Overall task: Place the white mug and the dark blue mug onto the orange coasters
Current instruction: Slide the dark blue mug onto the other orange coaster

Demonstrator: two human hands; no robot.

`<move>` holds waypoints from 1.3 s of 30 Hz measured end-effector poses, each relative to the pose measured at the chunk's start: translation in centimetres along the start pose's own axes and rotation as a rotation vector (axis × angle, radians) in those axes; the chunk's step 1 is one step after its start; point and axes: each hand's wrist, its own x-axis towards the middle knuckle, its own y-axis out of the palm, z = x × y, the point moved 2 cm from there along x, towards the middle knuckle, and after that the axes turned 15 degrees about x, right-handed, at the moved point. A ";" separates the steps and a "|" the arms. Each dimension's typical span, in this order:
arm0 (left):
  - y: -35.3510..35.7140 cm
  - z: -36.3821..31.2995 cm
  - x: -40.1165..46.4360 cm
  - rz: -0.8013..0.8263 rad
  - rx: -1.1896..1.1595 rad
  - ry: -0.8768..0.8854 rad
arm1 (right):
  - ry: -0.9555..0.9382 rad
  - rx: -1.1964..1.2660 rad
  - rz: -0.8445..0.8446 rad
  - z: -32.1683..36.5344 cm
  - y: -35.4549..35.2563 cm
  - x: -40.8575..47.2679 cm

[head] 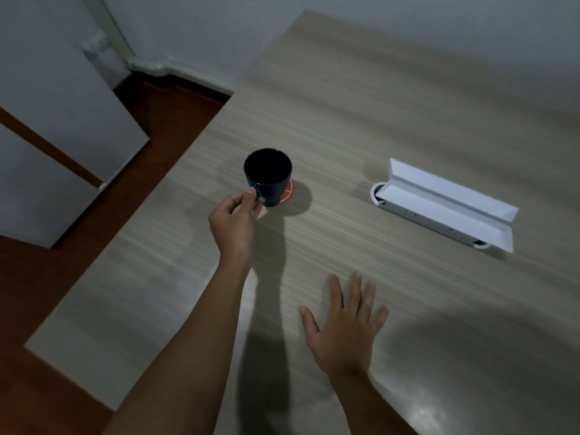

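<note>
The dark blue mug (267, 174) stands upright over an orange coaster (288, 193), of which only a thin edge shows at the mug's right base. My left hand (233, 219) pinches the mug's handle with thumb and fingers at the mug's near left side. My right hand (343, 323) hovers flat over the wooden table (361, 105) nearer to me, fingers spread, holding nothing. No white mug and no second coaster are in view.
A white open cable-tray lid (445, 202) stands up from the table to the right of the mug. The table's left edge (163, 183) drops to a reddish floor. A white cabinet (62, 127) stands at the left.
</note>
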 end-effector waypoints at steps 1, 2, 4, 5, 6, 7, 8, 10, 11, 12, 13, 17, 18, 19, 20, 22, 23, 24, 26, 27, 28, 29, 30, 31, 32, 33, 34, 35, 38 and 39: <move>0.2 0.0 0.4 -0.007 -0.008 0.006 | 0.005 0.003 -0.020 -0.1 0.0 -0.2; 0.5 0.1 1.0 -0.014 -0.014 0.009 | 0.008 0.008 -0.037 -0.1 0.0 -0.2; 1.3 0.4 2.0 -0.027 -0.028 0.008 | 0.004 0.025 -0.073 -0.3 0.3 0.1; 1.6 0.5 2.4 -0.037 -0.036 0.008 | 0.003 0.031 -0.082 -0.4 0.4 0.1; 1.8 0.7 2.6 -0.050 -0.041 0.010 | 0.003 0.032 -0.087 -0.5 0.4 0.2; 2.1 0.8 2.8 -0.062 -0.047 0.012 | 0.002 0.031 -0.096 -0.7 0.4 0.3; 2.4 0.9 3.0 -0.066 -0.052 0.017 | 0.002 0.035 -0.113 -0.8 0.5 0.4; 3.0 1.2 3.3 -0.062 -0.063 0.026 | 0.006 0.041 -0.127 -0.9 0.8 0.3; 3.3 1.5 3.4 -0.063 -0.069 0.028 | 0.005 0.044 -0.124 -0.9 0.8 0.3; 3.5 1.8 3.5 -0.068 -0.072 0.028 | 0.005 0.049 -0.122 -1.0 0.8 0.3; 3.8 2.0 3.5 -0.077 -0.074 0.026 | 0.007 0.055 -0.121 -1.0 0.8 0.3; 4.8 2.9 3.6 -0.080 -0.078 0.026 | 0.015 0.063 -0.114 -0.8 0.6 0.4; 4.9 3.0 3.5 -0.076 -0.072 0.026 | 0.014 0.069 -0.114 -0.9 0.6 0.4; 4.9 3.1 3.4 -0.074 -0.070 0.026 | 0.013 0.077 -0.119 -0.9 0.7 0.4; 4.9 3.2 3.2 -0.075 -0.070 0.027 | 0.014 0.083 -0.124 -0.9 0.7 0.3; 4.9 3.4 3.2 -0.075 -0.082 0.036 | 0.012 0.087 -0.135 -0.9 0.8 0.3; 4.9 3.5 3.2 -0.079 -0.089 0.043 | 0.011 0.087 -0.138 -0.9 0.7 0.3; 4.9 3.6 3.2 -0.087 -0.095 0.049 | 0.011 0.087 -0.137 -1.0 0.7 0.3; 4.8 3.7 3.2 -0.114 -0.113 0.056 | 0.009 0.093 -0.132 -1.1 0.8 0.3; 4.8 3.7 3.1 -0.129 -0.130 0.058 | 0.008 0.098 -0.135 -1.1 0.9 0.4; 4.8 3.7 3.1 -0.143 -0.142 0.063 | 0.009 0.100 -0.138 -1.1 0.9 0.4; 4.7 3.7 3.1 -0.155 -0.143 0.067 | 0.011 0.095 -0.138 -1.1 1.0 0.4; 4.7 3.8 3.1 -0.162 -0.143 0.070 | 0.012 0.090 -0.134 -1.2 1.1 0.4; 4.6 3.9 3.2 -0.163 -0.145 0.072 | 0.013 0.089 -0.130 -1.2 1.1 0.3; 4.5 4.1 3.3 -0.160 -0.150 0.071 | 0.015 0.094 -0.129 -1.3 1.2 0.3; 4.4 4.4 3.5 -0.153 -0.152 0.072 | 0.016 0.101 -0.128 -1.4 1.2 0.3; 4.2 4.7 3.6 -0.146 -0.143 0.074 | 0.018 0.104 -0.130 -1.4 1.2 0.3; 4.1 4.8 3.6 -0.142 -0.127 0.078 | 0.019 0.104 -0.131 -1.4 1.2 0.3; 3.8 5.2 3.5 -0.139 -0.108 0.096 | 0.023 0.113 -0.127 -1.3 1.2 0.3; 3.8 5.2 3.5 -0.138 -0.106 0.100 | 0.023 0.116 -0.125 -1.3 1.2 0.3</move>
